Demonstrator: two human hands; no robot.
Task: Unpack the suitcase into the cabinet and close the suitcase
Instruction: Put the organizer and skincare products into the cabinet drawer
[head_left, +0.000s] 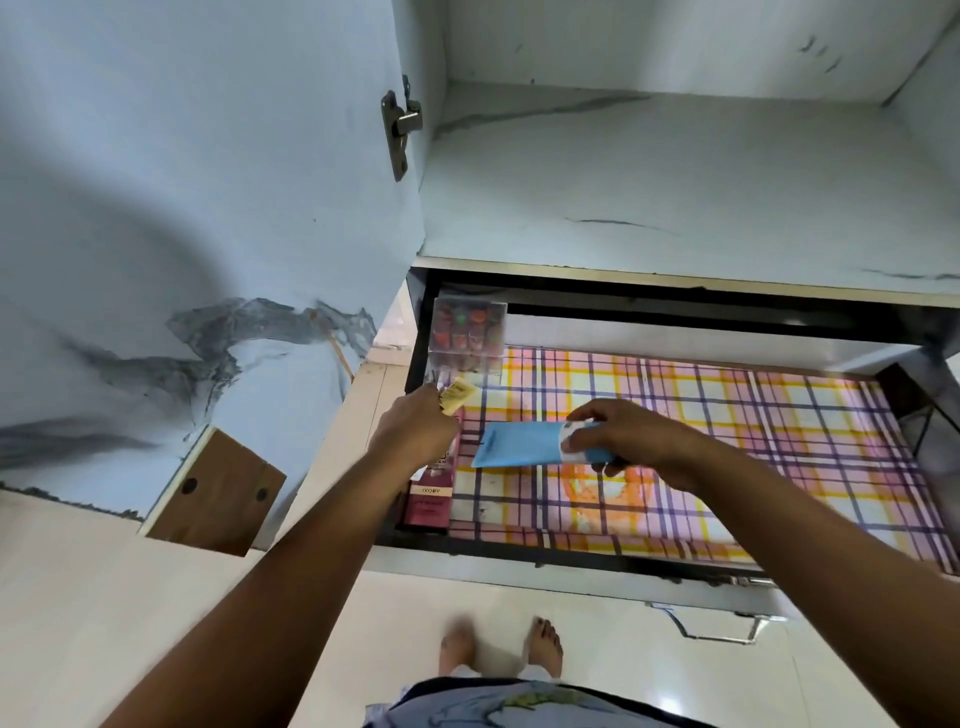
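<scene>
Pull-out black-framed cabinet drawer (519, 551) lined with pink, yellow and purple plaid paper (727, 415), flat light-blue pouch with white end (524, 444), small yellow sachet (457, 393), maroon carton with cream band (431, 493), white grey-veined marble-pattern cabinet door (208, 208)

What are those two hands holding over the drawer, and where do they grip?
The right hand pinches a blue packet by its right end. The left hand grips a small yellow sachet by its lower end.

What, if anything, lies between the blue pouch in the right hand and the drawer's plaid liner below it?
Nothing visible. The right hand holds the flat blue pouch over a bare stretch of the plaid-lined drawer; the clear plastic organiser box and dark red carton sit along the left edge.
</scene>
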